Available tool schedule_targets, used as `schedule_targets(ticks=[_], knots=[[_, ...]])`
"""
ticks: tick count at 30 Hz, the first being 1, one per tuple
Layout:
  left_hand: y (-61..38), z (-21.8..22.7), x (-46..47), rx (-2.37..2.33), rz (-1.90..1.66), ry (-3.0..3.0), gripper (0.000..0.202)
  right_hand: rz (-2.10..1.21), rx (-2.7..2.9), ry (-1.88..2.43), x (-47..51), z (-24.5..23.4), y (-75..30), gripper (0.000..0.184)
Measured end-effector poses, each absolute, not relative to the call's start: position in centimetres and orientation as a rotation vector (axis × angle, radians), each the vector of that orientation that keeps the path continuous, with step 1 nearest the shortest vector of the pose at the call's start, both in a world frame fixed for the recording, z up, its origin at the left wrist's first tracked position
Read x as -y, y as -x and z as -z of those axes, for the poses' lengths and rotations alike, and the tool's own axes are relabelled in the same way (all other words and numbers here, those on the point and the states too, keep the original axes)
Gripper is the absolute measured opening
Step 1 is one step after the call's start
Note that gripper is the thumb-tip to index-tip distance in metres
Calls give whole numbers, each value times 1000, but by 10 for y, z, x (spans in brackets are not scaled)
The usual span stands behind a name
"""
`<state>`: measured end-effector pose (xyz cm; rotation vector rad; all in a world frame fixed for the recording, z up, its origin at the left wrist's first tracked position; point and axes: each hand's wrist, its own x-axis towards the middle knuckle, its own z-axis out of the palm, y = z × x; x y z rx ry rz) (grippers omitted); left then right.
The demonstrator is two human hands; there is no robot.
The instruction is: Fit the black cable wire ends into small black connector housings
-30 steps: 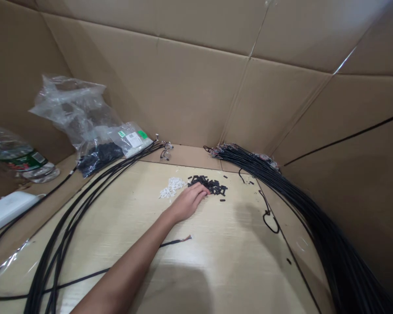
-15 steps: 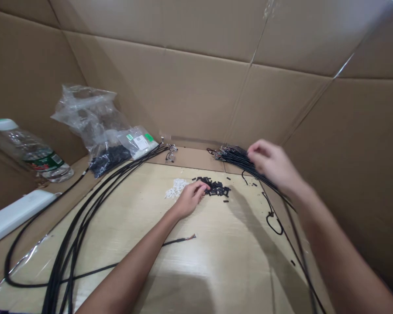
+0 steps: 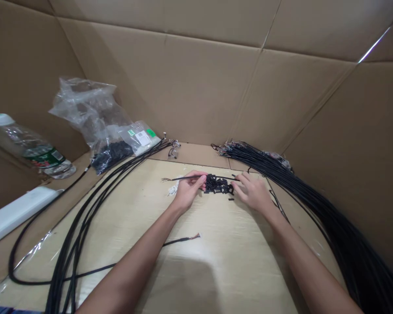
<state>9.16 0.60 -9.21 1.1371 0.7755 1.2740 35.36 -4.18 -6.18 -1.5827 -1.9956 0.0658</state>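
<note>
A black cable (image 3: 180, 178) spans the middle of the frame, grasped in the fingers of the left hand (image 3: 188, 192) and the right hand (image 3: 253, 192). Black pieces (image 3: 218, 186) lie between them on the worktop (image 3: 242, 257); whether the left also pinches one is hard to tell.

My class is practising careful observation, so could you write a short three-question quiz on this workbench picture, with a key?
1. True or false: the left hand holds a black cable.

2. Which small loose pieces lie on the table between the left hand and the right hand?
a) white pieces
b) black pieces
c) red pieces

3. Fill in the blank: the thick cable bundle lies on the person's ____ side.

Key: 1. True; 2. b; 3. right
</note>
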Motion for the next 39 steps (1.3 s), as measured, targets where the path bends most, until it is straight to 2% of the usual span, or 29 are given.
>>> schedule_targets(ticks=[5,8,10,14,18,23,26,30,32,39], knots=[[-89,94,-10,-772,-1261,-1112,59,-152,2067,1655,56,47,-353,37],[-92,94,-6,-755,-1201,-1132,58,-422,2056,1747,76,38,-336,49],[-97,95,1,-736,-1136,-1161,57,-533,1952,1767,83,37,-321,47],[-109,100,20,-651,-948,-1230,48,-319,1738,1511,76,40,-289,34],[-112,101,30,-574,-941,-1414,25,-216,1885,1182,63,45,-261,14],[-112,103,27,-549,-1014,-1595,30,-204,2008,980,59,56,-248,22],[-113,107,23,-602,-909,-1415,16,-125,1845,1072,59,63,-260,21],[-110,101,15,-676,-932,-951,35,-51,1633,1244,59,74,-283,19],[-106,96,10,-691,-955,-774,38,-64,1569,1288,60,81,-290,22],[-97,83,3,-629,-855,-546,16,-182,1674,1257,62,99,-289,24]])
